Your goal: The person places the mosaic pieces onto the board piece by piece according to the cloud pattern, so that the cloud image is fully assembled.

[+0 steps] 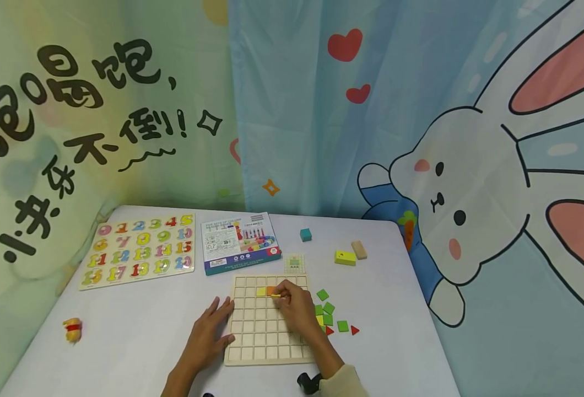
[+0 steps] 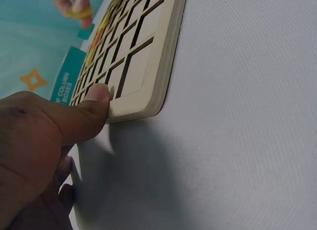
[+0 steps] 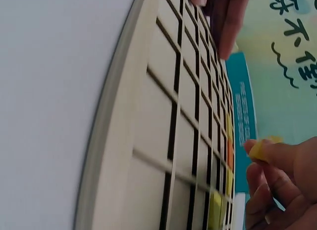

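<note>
The right hand (image 1: 296,306) pinches a small yellow tile (image 1: 275,296) in its fingertips just above the grid board (image 1: 252,342) (upper rows, beside a yellow and an orange piece already seated). The left hand (image 1: 211,331) lies flat, fingers straight, on the board's left edge.

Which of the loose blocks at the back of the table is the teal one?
The small teal cube, alone and farthest back; the yellow block and tan block sit together.

Tabletop (image 1: 138,331): wooden grid board (image 1: 267,342), left hand (image 1: 211,330) flat on its left edge; right hand (image 1: 296,306) pinching a yellow tile (image 1: 275,296) over the upper rows. Green tiles (image 1: 328,314) just right of board. Number puzzle (image 1: 140,251) and box (image 1: 239,242) behind.
</note>
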`<state>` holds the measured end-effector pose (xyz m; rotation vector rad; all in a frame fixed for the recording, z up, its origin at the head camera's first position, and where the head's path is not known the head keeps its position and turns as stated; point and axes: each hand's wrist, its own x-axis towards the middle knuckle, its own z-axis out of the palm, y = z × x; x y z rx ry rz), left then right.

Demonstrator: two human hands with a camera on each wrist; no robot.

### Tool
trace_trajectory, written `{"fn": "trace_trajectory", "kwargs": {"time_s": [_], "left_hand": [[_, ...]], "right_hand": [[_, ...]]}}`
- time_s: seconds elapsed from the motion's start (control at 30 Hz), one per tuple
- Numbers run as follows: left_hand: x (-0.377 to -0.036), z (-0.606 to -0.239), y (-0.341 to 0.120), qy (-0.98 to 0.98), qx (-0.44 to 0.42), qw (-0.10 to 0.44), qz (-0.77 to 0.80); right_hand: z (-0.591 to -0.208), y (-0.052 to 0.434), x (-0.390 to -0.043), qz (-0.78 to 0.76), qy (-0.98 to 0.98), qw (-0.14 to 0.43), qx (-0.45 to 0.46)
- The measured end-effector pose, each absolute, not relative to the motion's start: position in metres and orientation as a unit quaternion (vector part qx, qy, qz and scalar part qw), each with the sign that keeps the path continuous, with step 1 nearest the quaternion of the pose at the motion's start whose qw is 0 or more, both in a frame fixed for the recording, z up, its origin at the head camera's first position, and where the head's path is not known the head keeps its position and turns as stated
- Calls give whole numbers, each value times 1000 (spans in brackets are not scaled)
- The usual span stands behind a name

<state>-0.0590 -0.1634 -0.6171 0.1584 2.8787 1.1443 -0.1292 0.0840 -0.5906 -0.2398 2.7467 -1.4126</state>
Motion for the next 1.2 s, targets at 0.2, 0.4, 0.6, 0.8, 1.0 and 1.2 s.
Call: {"fn": "trace_trajectory", "kwargs": {"time_s": [0.2,0.4,0.6,0.8,1.0,1.2], "left_hand": [[-59,-617,-163,927,45,28,371],[-59,-616,-163,927,44,29,371],[-59,-618,-164,928,53,14,369],[-59,-619,-164,927,54,11,371],[-58,-620,-163,929,61,-4,365],[-57,-619,-163,929,66,-21,364]], "right_hand": [[-592,65,-130,-471,878,12,-91],[-591,54,-131,-481,872,13,-93],[-594,44,-135,-492,868,8,-71],[-599,31,-141,-424,903,-5,-66],[-602,20,-146,-339,938,-5,-75],[-600,18,-148,-316,945,14,-82]]}}
